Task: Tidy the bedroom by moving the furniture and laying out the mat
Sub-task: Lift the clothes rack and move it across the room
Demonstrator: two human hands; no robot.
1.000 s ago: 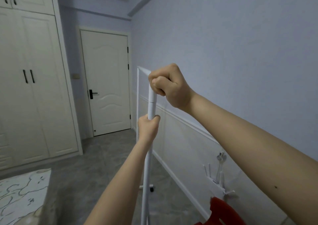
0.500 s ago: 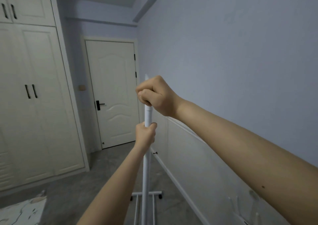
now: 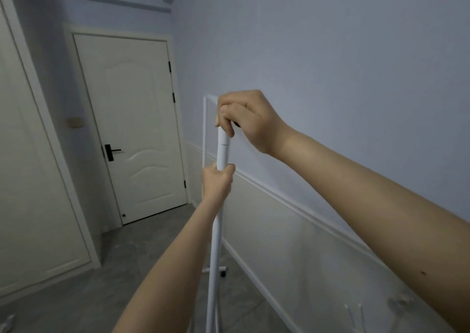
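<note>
A white metal clothes rack [image 3: 215,231] on small castors stands right in front of me, alongside the right-hand wall. My left hand [image 3: 218,181] grips its near upright pole about chest high. My right hand [image 3: 245,118] curls over the top end of the same pole. The rack's far upright and top bar show behind my hands. A castor foot rests on the grey floor below. The mat is only a pale sliver at the bottom left edge.
A closed white door [image 3: 132,129] with a black handle is ahead on the far wall. A cream wardrobe [image 3: 33,180] fills the left side. The blue wall with its white rail [image 3: 292,205] runs close on the right. Grey floor lies between.
The view has swung right and up, so the wardrobe doors and the mat slid out to the left. The rack's far upright shows again. Both hands keep their hold on the pole.
</note>
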